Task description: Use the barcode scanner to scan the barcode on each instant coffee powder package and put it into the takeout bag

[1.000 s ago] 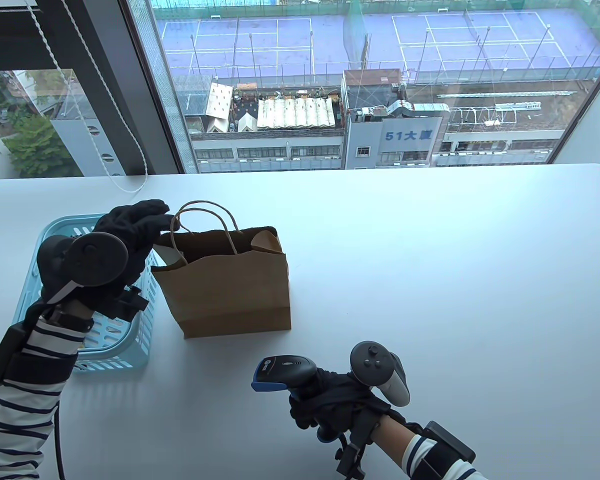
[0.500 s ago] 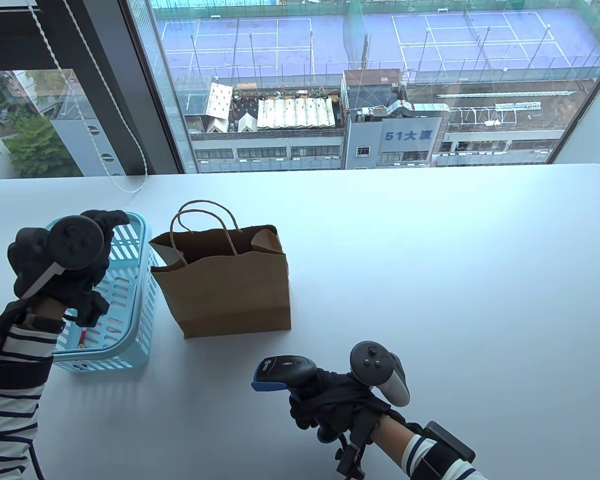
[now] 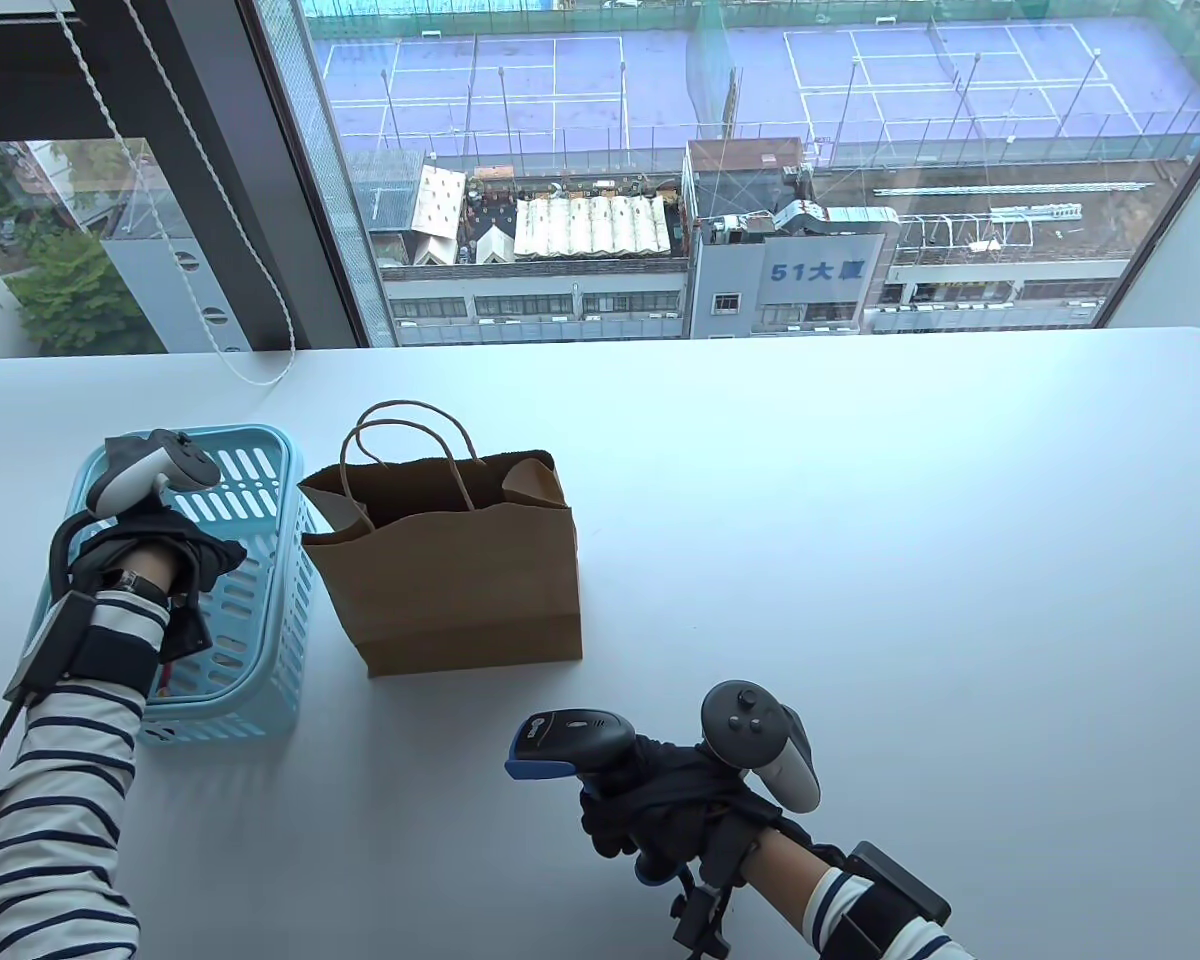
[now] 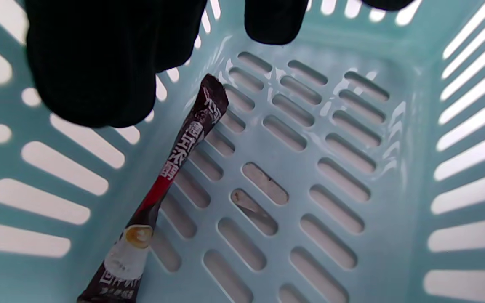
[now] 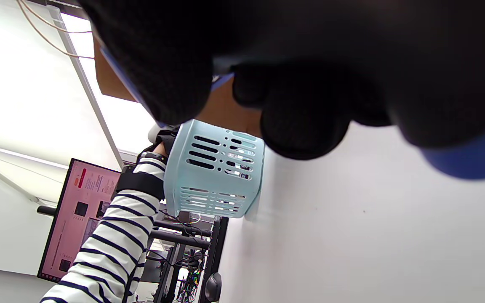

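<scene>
A dark brown and red instant coffee stick [image 4: 162, 185] lies alone on the slotted floor of the light blue basket [image 3: 260, 440]. My left hand [image 3: 150, 545] reaches down into the basket; its gloved fingers [image 4: 91, 67] hang just above the stick's upper end and hold nothing. The brown paper takeout bag [image 3: 460, 570] stands open to the right of the basket. Near the table's front edge my right hand [image 3: 660, 800] grips the black and blue barcode scanner [image 3: 570, 745], head pointing left. Its fingers [image 5: 305, 122] curl round the scanner's blue handle [image 5: 461, 160].
The white table [image 3: 860, 500] stretches wide to the right of the bag. A large window stands behind its far edge, with a blind cord [image 3: 260, 380] hanging at the left. In the right wrist view a monitor [image 5: 78, 210] stands beyond the table's left side.
My left hand left the bag's mouth, swung left over the basket, and has now dipped down inside it. The right hand and scanner stayed put.
</scene>
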Available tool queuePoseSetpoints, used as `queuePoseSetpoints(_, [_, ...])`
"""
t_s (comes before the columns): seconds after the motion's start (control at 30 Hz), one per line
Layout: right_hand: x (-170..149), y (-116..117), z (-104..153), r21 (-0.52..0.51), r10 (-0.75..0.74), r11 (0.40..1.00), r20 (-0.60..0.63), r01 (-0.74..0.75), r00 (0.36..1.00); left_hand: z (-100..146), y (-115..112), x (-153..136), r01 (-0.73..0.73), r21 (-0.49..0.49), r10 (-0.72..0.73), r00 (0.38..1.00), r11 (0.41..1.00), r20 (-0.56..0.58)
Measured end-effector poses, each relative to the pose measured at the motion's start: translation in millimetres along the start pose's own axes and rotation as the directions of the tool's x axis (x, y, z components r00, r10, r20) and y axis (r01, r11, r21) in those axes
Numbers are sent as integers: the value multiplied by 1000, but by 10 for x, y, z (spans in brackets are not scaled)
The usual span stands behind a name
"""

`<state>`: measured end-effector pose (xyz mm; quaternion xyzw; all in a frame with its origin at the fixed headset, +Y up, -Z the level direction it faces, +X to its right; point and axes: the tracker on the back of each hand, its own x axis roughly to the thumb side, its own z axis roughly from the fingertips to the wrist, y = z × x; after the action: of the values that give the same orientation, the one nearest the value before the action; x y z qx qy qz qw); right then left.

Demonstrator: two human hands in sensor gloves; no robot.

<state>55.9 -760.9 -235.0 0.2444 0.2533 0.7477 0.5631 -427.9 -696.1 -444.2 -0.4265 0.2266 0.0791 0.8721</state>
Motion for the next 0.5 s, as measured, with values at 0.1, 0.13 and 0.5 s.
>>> queuePoseSetpoints(0.1, [-1, -4, 0, 1, 0, 1000, -1, 0, 1000, -123, -61, 15, -29, -72, 29, 1000, 997, 5])
queuePoseSetpoints(0.13, [-3, -7, -1, 2, 1, 1000, -3, -1, 1000, -165, -85, 19, -37, -85, 38, 999, 996, 9])
queuePoseSetpoints(0.5, [-6, -17, 1, 4, 3, 1000, -7, -3, 1000, -299, -280, 72, -5, -228, 21, 997, 974, 68])
